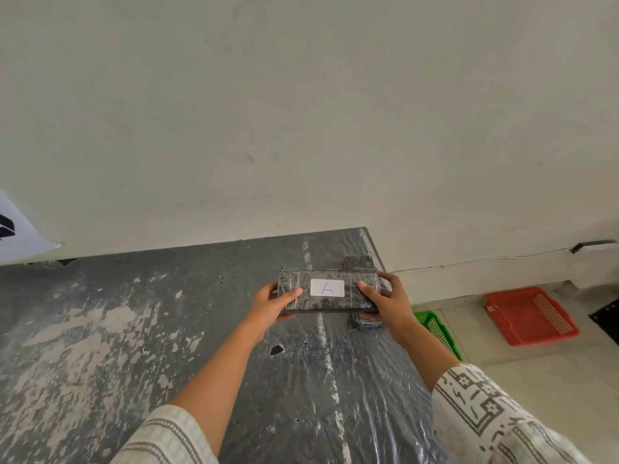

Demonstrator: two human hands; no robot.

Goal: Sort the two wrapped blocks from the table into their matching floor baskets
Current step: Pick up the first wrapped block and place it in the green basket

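Note:
A dark block wrapped in clear film (330, 303), with a white label marked "A", is held just above the grey table (134, 329) near its far right corner. My left hand (274, 303) grips its left end and my right hand (385, 304) grips its right end. A second dark wrapped block (358, 261) lies on the table behind the held one, mostly hidden. On the floor to the right stand a green basket (437, 329), partly hidden by my right arm, and a red basket (531, 314).
The table's surface is worn and covered in wrinkled plastic, with a small hole (276, 349) near the middle. A pale wall rises behind it. A white cable (469, 261) runs along the wall base, and a black object (606, 318) sits at the far right edge.

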